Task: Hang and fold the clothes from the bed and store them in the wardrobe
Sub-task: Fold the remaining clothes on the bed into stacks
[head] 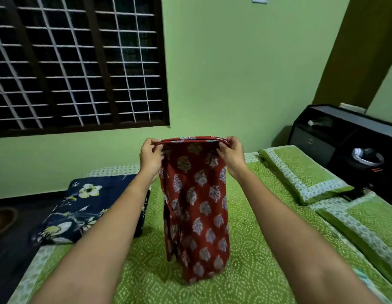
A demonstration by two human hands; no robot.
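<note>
Pinching the two top corners of the red printed garment [196,207], the left hand [150,157] and right hand [231,155] hold it level, so its length hangs straight down between them to the bed [256,249].

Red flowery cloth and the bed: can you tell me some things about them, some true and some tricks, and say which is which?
1. The left hand and right hand grip the red printed garment by its top edge. True.
2. The garment lies flat on the green bedsheet. False: it hangs down from the hands.
3. A navy floral blanket lies to the garment's left. True.
4. The pillows are blue. False: they are green with pale patterned borders.
</note>
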